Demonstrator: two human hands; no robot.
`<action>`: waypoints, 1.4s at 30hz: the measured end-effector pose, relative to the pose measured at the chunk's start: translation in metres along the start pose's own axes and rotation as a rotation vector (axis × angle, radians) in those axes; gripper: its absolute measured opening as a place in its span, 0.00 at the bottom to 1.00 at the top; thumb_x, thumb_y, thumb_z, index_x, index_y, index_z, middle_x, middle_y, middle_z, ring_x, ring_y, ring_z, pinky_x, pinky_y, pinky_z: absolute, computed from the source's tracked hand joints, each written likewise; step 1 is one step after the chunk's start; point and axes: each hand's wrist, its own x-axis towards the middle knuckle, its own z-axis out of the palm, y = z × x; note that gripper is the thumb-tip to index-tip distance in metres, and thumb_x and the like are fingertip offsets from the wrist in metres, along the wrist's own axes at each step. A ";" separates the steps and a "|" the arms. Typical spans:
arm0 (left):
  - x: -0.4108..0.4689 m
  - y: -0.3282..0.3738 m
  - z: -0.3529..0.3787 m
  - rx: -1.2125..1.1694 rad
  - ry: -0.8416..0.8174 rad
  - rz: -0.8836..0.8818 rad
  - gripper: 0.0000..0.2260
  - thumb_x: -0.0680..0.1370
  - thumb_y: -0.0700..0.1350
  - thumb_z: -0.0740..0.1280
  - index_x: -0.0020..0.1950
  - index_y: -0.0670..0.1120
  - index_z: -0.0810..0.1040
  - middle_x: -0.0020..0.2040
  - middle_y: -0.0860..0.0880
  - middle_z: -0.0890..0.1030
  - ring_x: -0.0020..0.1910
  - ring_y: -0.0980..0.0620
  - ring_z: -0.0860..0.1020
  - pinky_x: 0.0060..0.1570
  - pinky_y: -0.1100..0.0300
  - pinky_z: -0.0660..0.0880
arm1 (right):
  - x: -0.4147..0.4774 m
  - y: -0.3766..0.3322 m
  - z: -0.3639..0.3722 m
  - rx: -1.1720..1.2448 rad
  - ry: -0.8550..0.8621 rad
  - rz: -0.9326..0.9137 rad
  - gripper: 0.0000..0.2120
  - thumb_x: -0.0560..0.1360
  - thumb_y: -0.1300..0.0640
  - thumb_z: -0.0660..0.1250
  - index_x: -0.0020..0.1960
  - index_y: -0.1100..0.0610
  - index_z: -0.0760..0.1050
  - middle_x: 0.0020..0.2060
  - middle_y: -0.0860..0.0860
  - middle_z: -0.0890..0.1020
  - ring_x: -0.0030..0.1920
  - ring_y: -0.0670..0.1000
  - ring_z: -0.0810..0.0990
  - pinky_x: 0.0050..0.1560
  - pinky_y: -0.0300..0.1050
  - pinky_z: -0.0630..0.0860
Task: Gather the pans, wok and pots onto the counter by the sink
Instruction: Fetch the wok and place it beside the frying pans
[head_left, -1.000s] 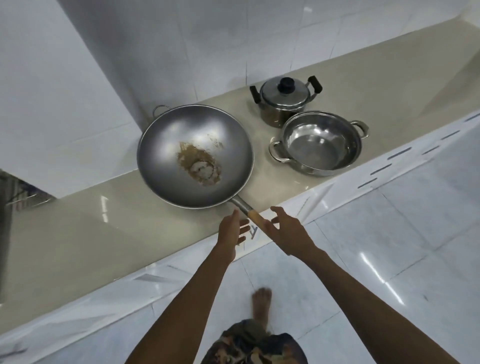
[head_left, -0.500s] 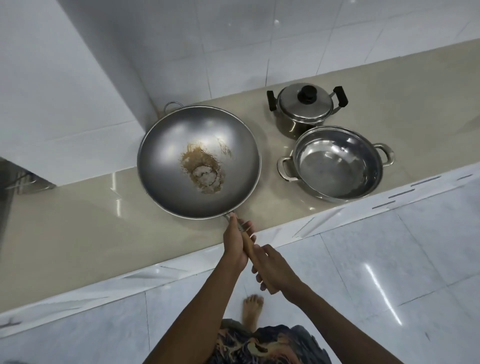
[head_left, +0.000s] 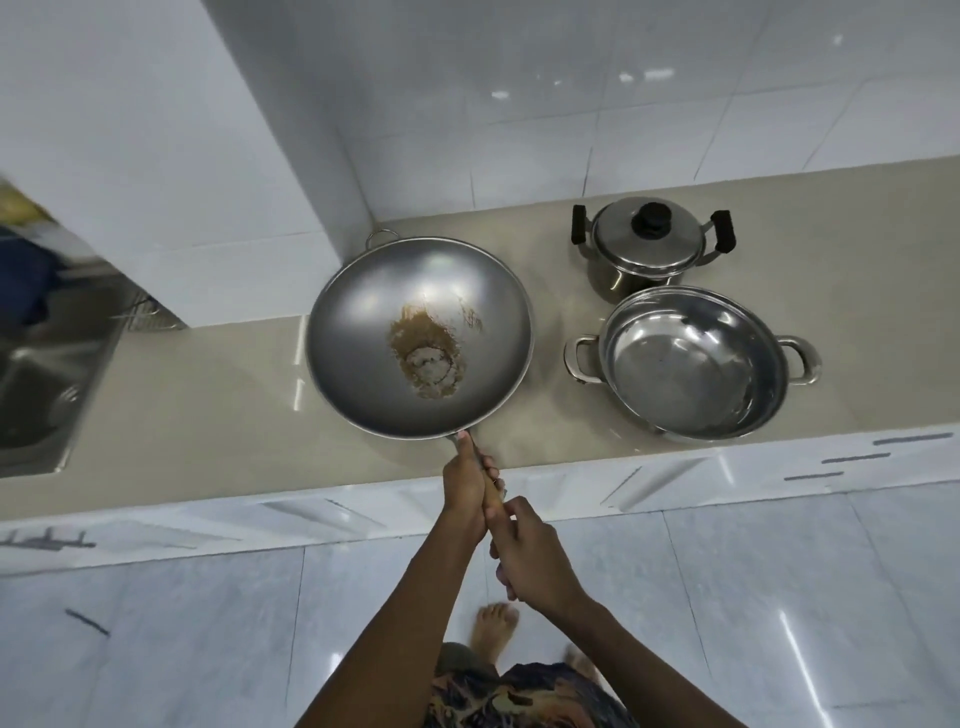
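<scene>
A large grey wok (head_left: 363, 332) with brown residue in its bowl sits on the beige counter (head_left: 182, 395) beside a white wall corner. Its long handle sticks out over the counter's front edge. My left hand (head_left: 467, 486) grips the handle close to the bowl, and my right hand (head_left: 535, 556) grips its end just behind. To the right stand a small lidded steel pot (head_left: 649, 247) with black handles and a wide open steel pan (head_left: 696, 364) with two loop handles.
A steel sink (head_left: 36, 384) is set into the counter at the far left. A white wall block (head_left: 182, 156) juts out behind the wok. White cabinet fronts (head_left: 675, 478) run below the counter edge. My bare feet stand on the glossy tiled floor.
Both hands have closed round the wok handle, the right one sliding down to its end. The view has shifted left, bringing the sink into sight.
</scene>
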 end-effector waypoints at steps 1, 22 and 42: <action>-0.006 -0.004 0.001 -0.014 0.013 0.002 0.24 0.82 0.61 0.59 0.36 0.43 0.72 0.25 0.49 0.72 0.21 0.54 0.70 0.25 0.61 0.73 | -0.006 0.002 -0.006 -0.003 -0.017 -0.003 0.18 0.83 0.42 0.54 0.63 0.53 0.69 0.37 0.49 0.81 0.24 0.41 0.78 0.25 0.33 0.74; -0.104 -0.015 -0.187 -0.334 0.370 0.229 0.23 0.82 0.62 0.57 0.37 0.44 0.71 0.26 0.50 0.75 0.24 0.54 0.73 0.29 0.59 0.73 | -0.096 -0.068 0.087 -0.249 -0.462 -0.193 0.19 0.82 0.40 0.55 0.61 0.54 0.72 0.41 0.50 0.82 0.30 0.47 0.78 0.27 0.36 0.72; -0.172 0.091 -0.587 -0.120 0.633 0.408 0.25 0.83 0.62 0.53 0.52 0.44 0.80 0.49 0.43 0.83 0.48 0.47 0.82 0.55 0.52 0.80 | -0.174 -0.245 0.459 -0.194 -0.659 -0.298 0.16 0.81 0.42 0.59 0.56 0.54 0.74 0.41 0.54 0.83 0.30 0.50 0.80 0.28 0.38 0.77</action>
